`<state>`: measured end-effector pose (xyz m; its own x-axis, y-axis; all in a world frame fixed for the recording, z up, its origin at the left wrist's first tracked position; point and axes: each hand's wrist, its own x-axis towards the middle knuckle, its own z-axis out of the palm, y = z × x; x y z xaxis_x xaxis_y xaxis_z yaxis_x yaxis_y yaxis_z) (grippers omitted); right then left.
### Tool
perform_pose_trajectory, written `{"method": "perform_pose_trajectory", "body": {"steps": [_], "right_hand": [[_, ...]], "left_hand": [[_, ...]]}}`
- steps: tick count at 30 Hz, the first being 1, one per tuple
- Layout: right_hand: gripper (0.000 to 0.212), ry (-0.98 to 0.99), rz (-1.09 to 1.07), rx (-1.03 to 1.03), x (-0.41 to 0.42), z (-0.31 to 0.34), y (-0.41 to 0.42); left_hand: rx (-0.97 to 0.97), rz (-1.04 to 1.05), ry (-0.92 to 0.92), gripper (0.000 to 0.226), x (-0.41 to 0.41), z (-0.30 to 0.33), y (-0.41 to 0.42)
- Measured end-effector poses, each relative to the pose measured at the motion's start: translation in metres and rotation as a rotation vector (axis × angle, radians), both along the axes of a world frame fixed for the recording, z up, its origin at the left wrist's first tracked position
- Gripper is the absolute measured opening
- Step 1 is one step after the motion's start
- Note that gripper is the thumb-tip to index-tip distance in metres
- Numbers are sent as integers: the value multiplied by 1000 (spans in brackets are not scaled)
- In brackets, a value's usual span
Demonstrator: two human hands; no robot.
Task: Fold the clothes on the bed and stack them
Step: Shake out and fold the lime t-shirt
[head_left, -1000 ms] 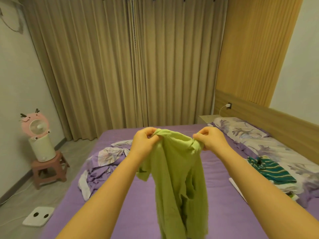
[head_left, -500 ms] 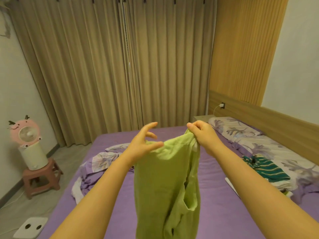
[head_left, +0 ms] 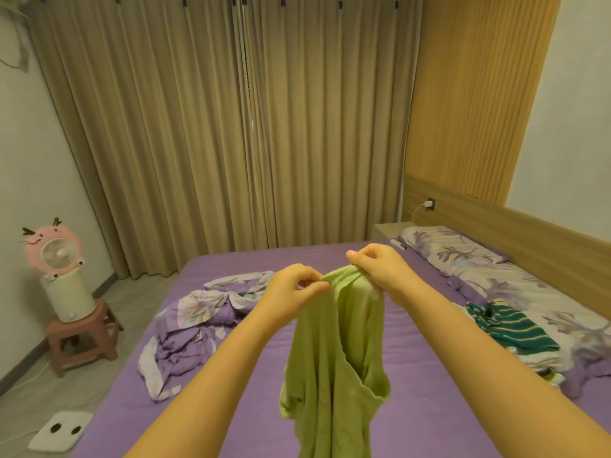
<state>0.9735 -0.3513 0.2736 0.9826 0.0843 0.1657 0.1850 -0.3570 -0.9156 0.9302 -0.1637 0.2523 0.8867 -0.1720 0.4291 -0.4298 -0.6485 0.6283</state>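
From the head view, both arms reach forward over the purple bed point(head_left: 413, 375). The left hand point(head_left: 292, 287) pinches the top edge of a soft, limp green garment point(head_left: 334, 352); the right hand point(head_left: 380, 269) grips it alongside. It hangs crumpled above the mattress. A striped garment point(head_left: 509, 328) lies at the right.

We saw a matt, soft cloth shirt point(head_left: 337, 342), a smooth purple sheet point(head_left: 429, 391), pleated fabric curtains point(head_left: 231, 127) at twelve o'clock and a ribbed wood panel point(head_left: 479, 94).
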Motion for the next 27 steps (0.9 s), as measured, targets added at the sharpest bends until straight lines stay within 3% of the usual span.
{"method": "perform_pose_trajectory", "body": {"steps": [4,7,10,14,17,22,27], "right_hand": [[22,96,255,233,-14,-16,-16],[28,145,397,126,-21,-34,-29],[12,84,283,-43,-25,-50,-34],[12,-59,54,38,-20,-57,-37],[9,-58,145,-18,-18,-50,-39],[23,101,346,-68,-22,-59,-42],[32,53,201,-116,-24,-79,-32]], "left_hand": [[-188,100,-26,3,0,5,4],[-246,143,-29,6,1,16,9],[-245,108,-32,10,-1,27,15],[-58,34,-26,8,-1,33,28],[-17,42,33,2,-3,35,41],[-286,189,10,12,-8,39,58],[-222,360,-43,22,-10,44,65]]}}
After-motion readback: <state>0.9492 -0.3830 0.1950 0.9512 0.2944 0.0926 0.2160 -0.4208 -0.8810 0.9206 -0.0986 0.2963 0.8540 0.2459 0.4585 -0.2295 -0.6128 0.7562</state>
